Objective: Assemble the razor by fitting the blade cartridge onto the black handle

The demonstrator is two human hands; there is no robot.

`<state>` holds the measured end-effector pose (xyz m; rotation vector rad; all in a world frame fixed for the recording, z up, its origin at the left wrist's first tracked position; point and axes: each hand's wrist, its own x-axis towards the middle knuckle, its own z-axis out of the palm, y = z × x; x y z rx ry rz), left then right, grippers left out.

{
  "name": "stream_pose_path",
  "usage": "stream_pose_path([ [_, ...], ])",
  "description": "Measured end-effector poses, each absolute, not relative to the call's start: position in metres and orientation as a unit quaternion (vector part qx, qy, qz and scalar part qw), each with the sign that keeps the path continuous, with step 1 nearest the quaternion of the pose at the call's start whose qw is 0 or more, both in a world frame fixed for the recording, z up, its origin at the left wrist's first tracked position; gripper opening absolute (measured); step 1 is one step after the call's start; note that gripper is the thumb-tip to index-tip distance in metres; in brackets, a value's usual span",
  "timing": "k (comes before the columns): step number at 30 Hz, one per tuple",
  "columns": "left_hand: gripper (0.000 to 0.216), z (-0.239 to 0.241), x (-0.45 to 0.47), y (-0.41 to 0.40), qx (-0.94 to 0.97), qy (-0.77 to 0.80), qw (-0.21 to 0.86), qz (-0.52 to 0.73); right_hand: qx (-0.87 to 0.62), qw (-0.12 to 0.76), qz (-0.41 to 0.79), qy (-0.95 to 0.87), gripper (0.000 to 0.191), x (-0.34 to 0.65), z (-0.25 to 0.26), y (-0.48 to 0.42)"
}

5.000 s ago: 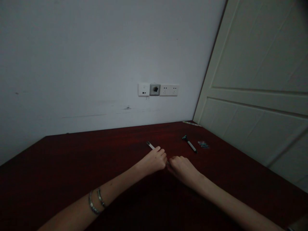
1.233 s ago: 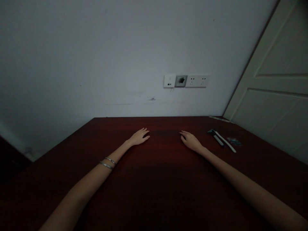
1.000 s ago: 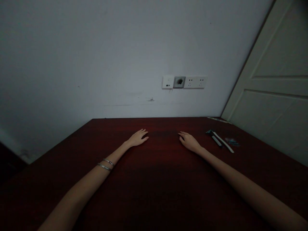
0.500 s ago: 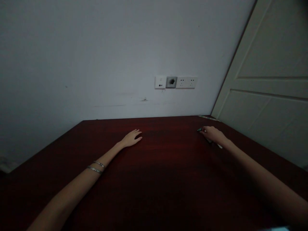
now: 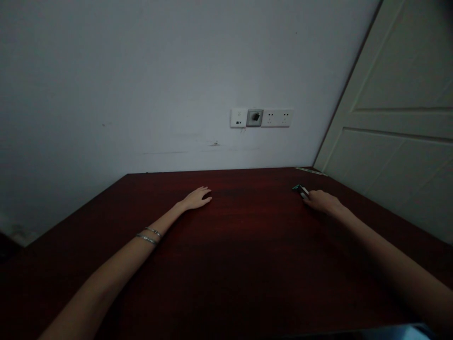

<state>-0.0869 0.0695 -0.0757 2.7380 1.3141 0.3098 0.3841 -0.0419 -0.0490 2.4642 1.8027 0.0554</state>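
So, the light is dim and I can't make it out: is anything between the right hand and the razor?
Nothing visible. The right hand lies over the razor; only its dark head shows past the fingers, on the table.

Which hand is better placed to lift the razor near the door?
Right, probably. The right hand lies over the razor, with only its dark head showing past the fingertips. The left hand rests flat and open on the table, well away from it.

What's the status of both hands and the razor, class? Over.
Left hand flat, open on table. Right hand covers razor, grip unclear. Door close beside it.
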Motion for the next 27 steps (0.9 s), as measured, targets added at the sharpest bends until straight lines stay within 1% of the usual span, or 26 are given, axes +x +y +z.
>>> stream_pose_path([
  [5, 0.058, -0.076, -0.086, 0.07, 0.894, 0.433, 0.047, 0.106, 0.811, 0.045, -0.001, 0.584, 0.038, 0.387, -0.053, -0.037],
  [9, 0.054, -0.074, -0.085, 0.067, 0.897, 0.425, 0.037, 0.113, 0.808, 0.041, 0.007, 0.588, 0.034, 0.385, -0.053, -0.038],
  [14, 0.041, -0.066, -0.079, 0.062, 0.894, 0.419, 0.04, 0.153, 0.789, 0.018, 0.013, 0.614, 0.035, 0.358, -0.041, -0.046],
  [19, 0.025, -0.05, -0.052, 0.053, 0.854, 0.447, 0.133, 0.232, 0.744, -0.02, 0.059, 0.665, 0.037, 0.305, -0.032, -0.044],
  [22, 0.019, -0.042, -0.029, 0.046, 0.822, 0.43, 0.231, 0.291, 0.717, -0.04, 0.078, 0.691, 0.035, 0.265, -0.029, -0.04],
  [25, 0.024, -0.039, -0.006, 0.037, 0.771, 0.434, 0.348, 0.309, 0.692, -0.06, 0.087, 0.714, 0.035, 0.225, -0.024, -0.043],
  [27, 0.029, -0.038, 0.006, 0.032, 0.741, 0.442, 0.393, 0.317, 0.679, -0.074, 0.103, 0.723, 0.034, 0.202, -0.02, -0.048],
])
